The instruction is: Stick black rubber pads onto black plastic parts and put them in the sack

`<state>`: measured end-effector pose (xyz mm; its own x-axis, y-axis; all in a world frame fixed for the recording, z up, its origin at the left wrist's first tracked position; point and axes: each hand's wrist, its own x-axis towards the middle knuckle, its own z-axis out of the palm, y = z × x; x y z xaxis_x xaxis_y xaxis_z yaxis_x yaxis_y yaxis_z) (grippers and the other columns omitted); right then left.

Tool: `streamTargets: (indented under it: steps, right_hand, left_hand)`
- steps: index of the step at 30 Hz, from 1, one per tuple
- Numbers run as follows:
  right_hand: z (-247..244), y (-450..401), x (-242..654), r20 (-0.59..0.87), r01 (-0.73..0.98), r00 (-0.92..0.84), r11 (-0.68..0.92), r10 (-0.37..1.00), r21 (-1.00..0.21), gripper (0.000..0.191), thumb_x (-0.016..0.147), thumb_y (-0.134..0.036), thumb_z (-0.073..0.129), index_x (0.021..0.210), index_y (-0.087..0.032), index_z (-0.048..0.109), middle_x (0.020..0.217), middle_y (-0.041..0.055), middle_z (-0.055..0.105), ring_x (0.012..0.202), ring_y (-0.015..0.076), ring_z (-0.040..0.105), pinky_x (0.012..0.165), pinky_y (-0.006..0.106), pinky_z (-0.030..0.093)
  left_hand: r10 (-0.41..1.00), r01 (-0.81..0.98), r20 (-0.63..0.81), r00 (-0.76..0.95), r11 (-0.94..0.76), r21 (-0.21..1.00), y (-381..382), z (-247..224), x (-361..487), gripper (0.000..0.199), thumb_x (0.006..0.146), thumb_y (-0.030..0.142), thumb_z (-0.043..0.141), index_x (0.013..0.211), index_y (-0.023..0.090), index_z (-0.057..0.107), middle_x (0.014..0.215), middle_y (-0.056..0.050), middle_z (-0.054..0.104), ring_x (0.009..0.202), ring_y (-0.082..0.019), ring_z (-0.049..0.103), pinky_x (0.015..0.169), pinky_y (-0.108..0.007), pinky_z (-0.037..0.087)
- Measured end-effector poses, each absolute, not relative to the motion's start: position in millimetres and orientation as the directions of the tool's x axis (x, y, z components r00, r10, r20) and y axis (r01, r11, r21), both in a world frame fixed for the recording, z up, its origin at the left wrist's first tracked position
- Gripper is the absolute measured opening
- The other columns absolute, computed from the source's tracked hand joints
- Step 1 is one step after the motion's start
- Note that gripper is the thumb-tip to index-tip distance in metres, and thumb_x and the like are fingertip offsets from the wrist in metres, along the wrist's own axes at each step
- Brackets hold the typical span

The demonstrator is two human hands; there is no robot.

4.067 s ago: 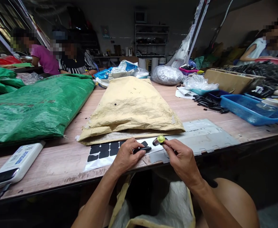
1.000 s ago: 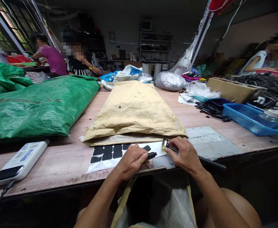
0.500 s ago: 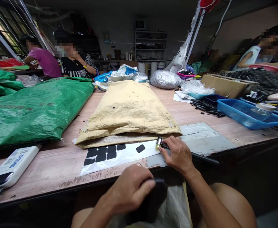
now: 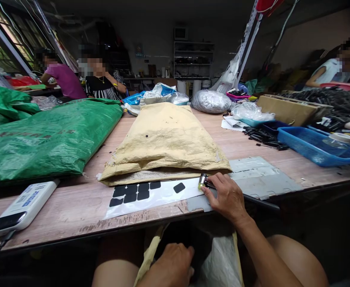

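My right hand (image 4: 226, 196) is closed around a black rod with a shiny silver cylinder head (image 4: 202, 180), resting at the table's front edge. A yellow-green bit shows beneath the head, and the rod's black shaft (image 4: 261, 202) sticks out to the right past my wrist. Just left of it lies a white backing sheet (image 4: 163, 196) with several black rounded-square stickers (image 4: 132, 193) and a single one (image 4: 179, 187) apart. Down at my lap, my left hand (image 4: 172, 261) reaches into the mouth of an open sack (image 4: 222, 259); its fingers point down and are mostly hidden.
A full cream sack (image 4: 169, 139) lies behind the sheet, with a big green sack (image 4: 49, 139) to its left. A white power bank (image 4: 23, 207) with a cable sits front left. Blue trays (image 4: 315, 153) and black parts (image 4: 264, 137) stand at right. Other people sit farther back.
My left hand has dropped from the table's edge down into the sack on my lap. My right hand keeps its hold on the rod. The view has shifted slightly.
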<state>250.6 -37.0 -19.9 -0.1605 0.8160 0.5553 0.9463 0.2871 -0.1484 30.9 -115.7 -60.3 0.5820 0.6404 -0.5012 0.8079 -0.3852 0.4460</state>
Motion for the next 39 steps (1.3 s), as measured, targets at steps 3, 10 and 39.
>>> streamTargets:
  steps: [3, 10, 39]
  right_hand:
    - [-20.8, -36.5, 251.1, 0.559, 0.945, -0.166, 0.294, 0.812, -0.146, 0.027, 0.095, -0.046, 0.056, 0.099, -0.021, 0.063, 0.094, 0.0068, 0.063, 0.090, 0.0235, 0.052, 0.080, 0.036, 0.037]
    - [-20.9, -36.0, 251.1, 0.574, 0.941, -0.167, 0.303, 0.802, -0.150, 0.025, 0.095, -0.045, 0.057, 0.099, -0.021, 0.063, 0.093, 0.0064, 0.063, 0.090, 0.0234, 0.053, 0.080, 0.036, 0.038]
    - [-18.9, -36.2, 252.6, 0.562, 0.932, -0.146, 0.303, 0.814, -0.197, 0.025, 0.094, -0.046, 0.059, 0.100, -0.022, 0.065, 0.094, 0.0057, 0.064, 0.090, 0.0229, 0.055, 0.080, 0.036, 0.041]
  left_hand:
    - [0.607, 0.630, -0.332, 0.722, -0.378, 0.679, -100.1, -16.3, 22.5, 0.026, 0.085, 0.043, 0.063, 0.107, 0.035, 0.074, 0.091, -0.003, 0.078, 0.083, -0.025, 0.072, 0.069, -0.033, 0.052]
    - [0.977, 0.863, 0.091, 0.192, -0.213, 0.458, 9.7, 25.4, -15.8, 0.025, 0.094, 0.030, 0.047, 0.091, 0.021, 0.070, 0.083, -0.005, 0.073, 0.078, -0.021, 0.065, 0.067, -0.030, 0.041]
    - [0.885, 0.696, 0.236, 0.401, -0.462, 0.549, -10.6, 9.5, -6.7, 0.009, 0.079, 0.028, 0.069, 0.084, 0.020, 0.069, 0.083, -0.002, 0.063, 0.081, -0.018, 0.058, 0.072, -0.028, 0.043]
